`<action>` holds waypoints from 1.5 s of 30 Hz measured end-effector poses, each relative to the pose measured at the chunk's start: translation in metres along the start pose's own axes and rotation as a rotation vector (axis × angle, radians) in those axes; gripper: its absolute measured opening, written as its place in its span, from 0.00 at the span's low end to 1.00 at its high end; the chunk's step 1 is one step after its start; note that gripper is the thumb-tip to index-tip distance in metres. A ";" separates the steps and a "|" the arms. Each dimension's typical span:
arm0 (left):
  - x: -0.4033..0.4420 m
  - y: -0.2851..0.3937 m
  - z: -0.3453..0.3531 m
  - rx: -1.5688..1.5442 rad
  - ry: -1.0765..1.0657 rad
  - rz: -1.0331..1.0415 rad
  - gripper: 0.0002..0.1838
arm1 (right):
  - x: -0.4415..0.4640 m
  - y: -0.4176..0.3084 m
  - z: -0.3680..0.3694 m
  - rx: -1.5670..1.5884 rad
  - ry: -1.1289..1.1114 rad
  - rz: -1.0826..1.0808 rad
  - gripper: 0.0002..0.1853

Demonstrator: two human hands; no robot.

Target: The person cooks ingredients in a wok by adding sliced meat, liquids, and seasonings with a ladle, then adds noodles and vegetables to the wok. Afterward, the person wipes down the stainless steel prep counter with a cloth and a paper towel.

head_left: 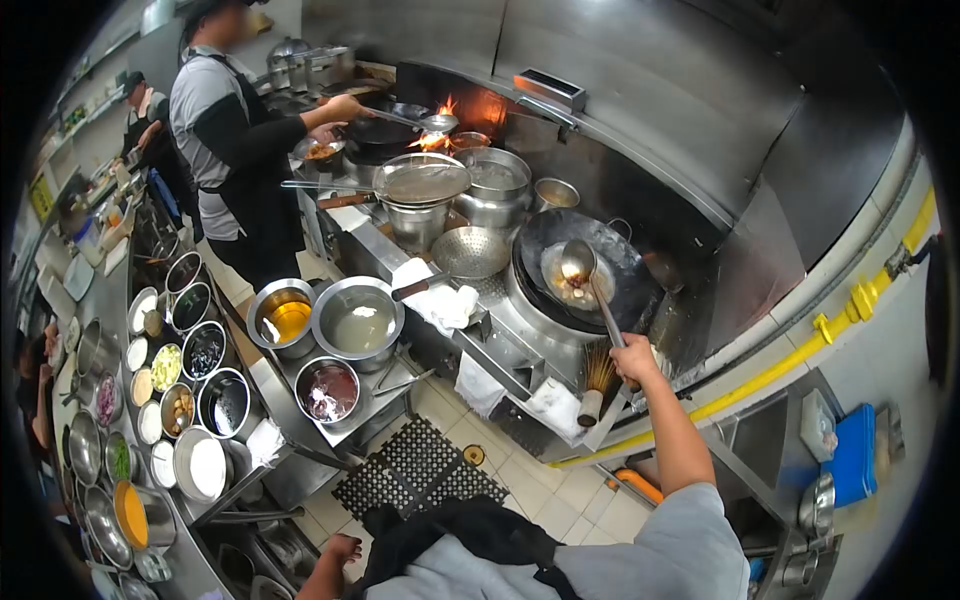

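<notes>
My right hand [635, 362] is wrapped round the handle of a long ladle [606, 315]. The ladle's bowl is inside a dark wok [636, 270] on the range, over pale food [572, 294] with liquid and darker bits. Below that hand, a bamboo wok brush [597, 385] stands on the front ledge near a folded white cloth [556, 404]. My left hand [343, 548] hangs low by my side, away from the counter, with its fingers curled and nothing visible in them.
A perforated strainer [471, 253] and a mesh strainer over a pot [415, 212] sit left of the wok. Bowls of liquid [357, 318] and several ingredient tubs [205, 465] line the left side. A co-worker [225, 130] holds a ladle near open flames [440, 137]. A rubber mat [415, 468] covers part of the floor.
</notes>
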State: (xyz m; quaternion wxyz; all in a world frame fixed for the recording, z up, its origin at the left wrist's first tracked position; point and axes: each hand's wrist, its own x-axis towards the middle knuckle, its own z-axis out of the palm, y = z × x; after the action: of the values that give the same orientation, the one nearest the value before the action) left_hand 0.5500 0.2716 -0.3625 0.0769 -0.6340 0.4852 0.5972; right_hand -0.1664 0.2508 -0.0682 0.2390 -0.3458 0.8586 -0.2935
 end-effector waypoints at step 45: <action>-0.076 -0.214 0.028 -0.377 0.206 -0.306 0.13 | -0.348 -0.246 0.307 0.409 -1.024 -0.197 0.31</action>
State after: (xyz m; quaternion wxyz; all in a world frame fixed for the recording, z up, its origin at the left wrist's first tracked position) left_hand 0.6958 0.4409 -0.4103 -0.0031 -0.7607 0.2693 0.5906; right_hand 0.3582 0.2573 -0.0508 0.6592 -0.4695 0.5218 -0.2697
